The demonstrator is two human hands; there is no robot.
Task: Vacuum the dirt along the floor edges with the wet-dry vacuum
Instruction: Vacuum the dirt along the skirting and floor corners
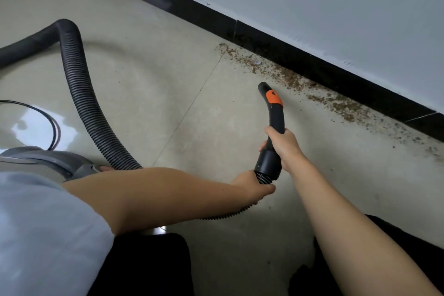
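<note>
Vacuum body: grey, rounded plastic-and-metal canister of the wet-dry vacuum (48,163) at far left, low in the view, partly hidden by a pale sleeve; a thin black cord (51,122) loops on the floor behind it. As a container, its inside is not visible, so contents cannot be told.

Hose: black ribbed flexible hose (79,94) arcs up from the canister area, bends over, and runs under the forearm to the handle.

Left hand: left hand (252,187) grips the ribbed hose just below the cuff — fingers curled round it.

Wand handle: curved black plastic handle tube with an orange slider (274,113); its open mouth points toward the wall, no floor nozzle fitted.

Right hand: right hand (286,144) wraps the handle at mid-length, fingers closed round it.

Dirt: band of brown crumbly dirt (288,77) lies on the beige tiled floor (168,79) against the black skirting board (312,65), from centre to far right; the tube mouth is near it, apart from it.

Step in hand: approach — mouth aimed at the dirt, pickup apparently not begun at this stretch.

Next move calls for: lowering the mouth to the dirt line and tracking along the skirting, left hand feeding hose slack.
</note>
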